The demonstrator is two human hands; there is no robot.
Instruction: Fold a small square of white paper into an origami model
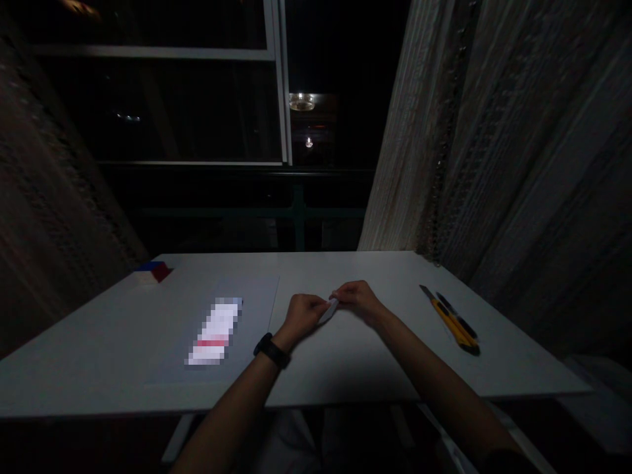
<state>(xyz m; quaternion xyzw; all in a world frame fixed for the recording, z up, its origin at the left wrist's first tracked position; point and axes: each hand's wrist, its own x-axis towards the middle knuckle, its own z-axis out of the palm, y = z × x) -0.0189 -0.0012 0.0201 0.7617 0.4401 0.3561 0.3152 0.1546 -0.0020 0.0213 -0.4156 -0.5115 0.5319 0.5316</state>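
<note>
A small folded piece of white paper (328, 311) is pinched between my two hands, above the middle of the white table. My left hand (303, 313), with a dark watch (271, 350) on its wrist, grips the paper's left side. Fingers closed, my right hand (359, 297) holds its upper right end. The fingertips hide part of the paper, so its full shape cannot be made out.
On the left, a lit phone (214, 332) lies over a white sheet (261, 299). A coloured cube (152, 272) sits at the table's (316, 382) far left. A yellow utility knife (451, 324) and a dark pen (457, 315) lie right. Curtains (405, 131) flank a dark window.
</note>
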